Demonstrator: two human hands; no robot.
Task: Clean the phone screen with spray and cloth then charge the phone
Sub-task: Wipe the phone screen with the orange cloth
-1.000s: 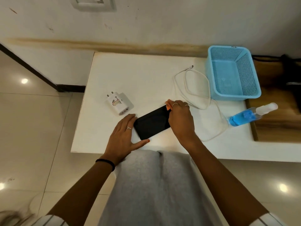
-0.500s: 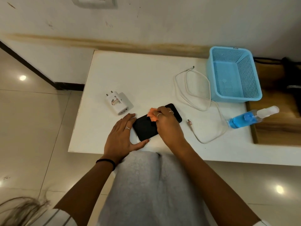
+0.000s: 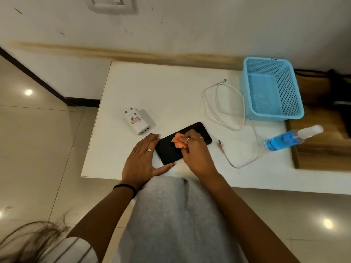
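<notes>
White table (image 3: 171, 95) against stained wall (image 3: 190, 25) — glossy tiled floor (image 3: 38, 139).

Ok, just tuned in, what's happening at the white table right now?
A person is wiping a black phone that lies flat on the white table. The right hand grips a crumpled orange cloth on the screen, while the left hand rests flat against the phone's near end. The white charging cable and white plug adapter lie unconnected nearby, and the blue spray bottle lies on its side by the blue plastic basket.
</notes>
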